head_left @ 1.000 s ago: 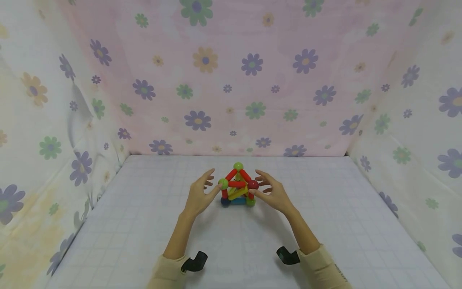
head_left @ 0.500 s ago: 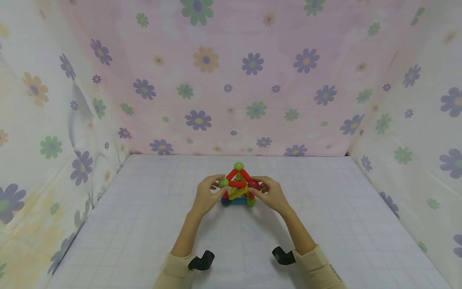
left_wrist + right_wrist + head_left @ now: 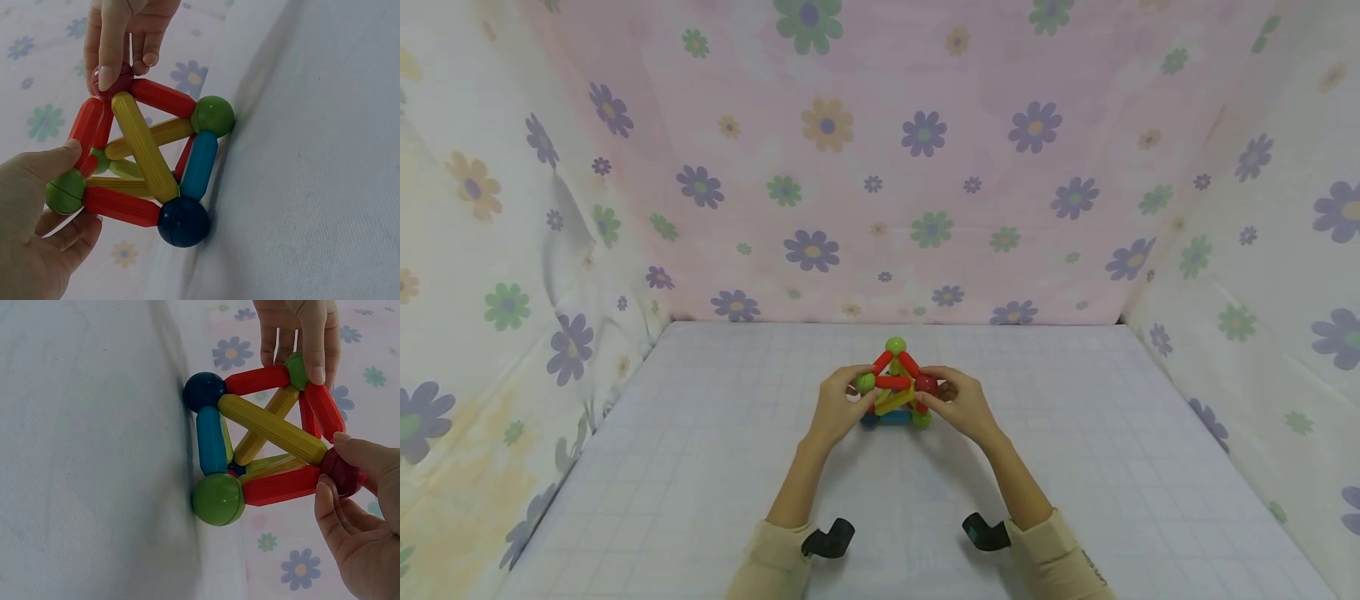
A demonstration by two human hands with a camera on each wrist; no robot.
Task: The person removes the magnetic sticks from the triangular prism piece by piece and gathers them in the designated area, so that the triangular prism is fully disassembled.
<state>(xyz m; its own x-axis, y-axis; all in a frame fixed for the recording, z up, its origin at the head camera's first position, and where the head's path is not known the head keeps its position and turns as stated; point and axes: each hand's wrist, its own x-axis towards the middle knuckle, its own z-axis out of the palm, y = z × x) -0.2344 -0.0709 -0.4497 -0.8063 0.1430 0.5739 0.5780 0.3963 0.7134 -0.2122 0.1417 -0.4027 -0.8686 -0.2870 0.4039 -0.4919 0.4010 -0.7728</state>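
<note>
A structure of colored rods and balls [image 3: 892, 383], like a magnetic building set, stands on the table. My left hand [image 3: 837, 408] pinches its upper left green ball [image 3: 65, 192] between thumb and fingers. On the other side my right hand [image 3: 961, 404] grips the upper dark red ball [image 3: 343, 471]. A red rod [image 3: 892, 382] joins these two balls. Below, a dark blue ball [image 3: 184, 222] and a green ball [image 3: 218, 499] rest at the table, linked by a blue rod [image 3: 211, 439]. A long yellow rod [image 3: 145, 147] runs diagonally across the front face. Another green ball [image 3: 895, 345] tops the back.
A white table [image 3: 737, 467] with a faint grid pattern lies under the structure. Flowered cloth [image 3: 880, 167] hangs behind it and along both sides. Black angled pieces [image 3: 829, 538] are fixed at both sleeve cuffs.
Both hands have closed in on the structure; the left moved right and took hold of the green ball, the right wrapped its fingers about the dark red ball. The structure stays in place.
</note>
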